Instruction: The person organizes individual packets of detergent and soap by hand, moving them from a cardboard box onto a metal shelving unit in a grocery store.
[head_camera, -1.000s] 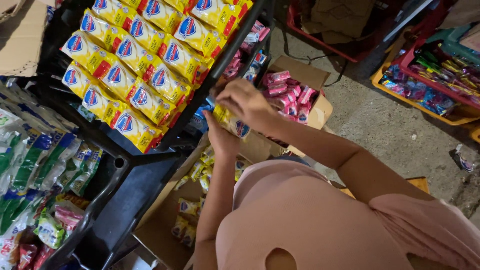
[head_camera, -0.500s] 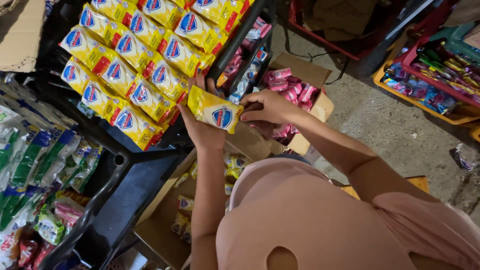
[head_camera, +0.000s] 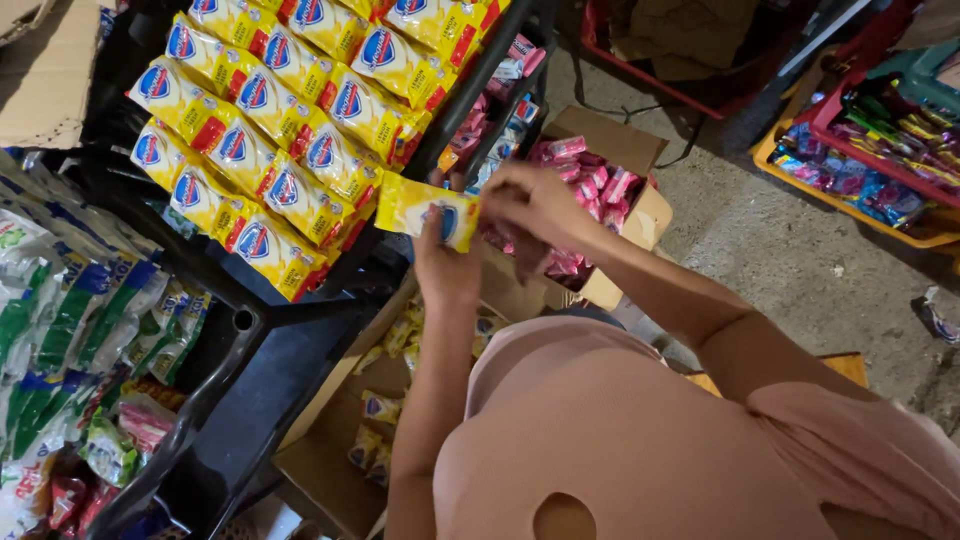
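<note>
Green-and-white sachets (head_camera: 60, 310) hung at far left. Right of them, rows of yellow packs (head_camera: 280, 130) filled the black rack (head_camera: 250, 320). The single yellow pack (head_camera: 428, 212) was held up just beside the rows' right edge. The left hand (head_camera: 445, 270) was closed on it from below; the right hand (head_camera: 535, 200) pinched its right end. Behind the hands stood a cardboard box (head_camera: 640, 215) of pink packs (head_camera: 590, 180). An orange tray (head_camera: 850, 215) lay far right.
</note>
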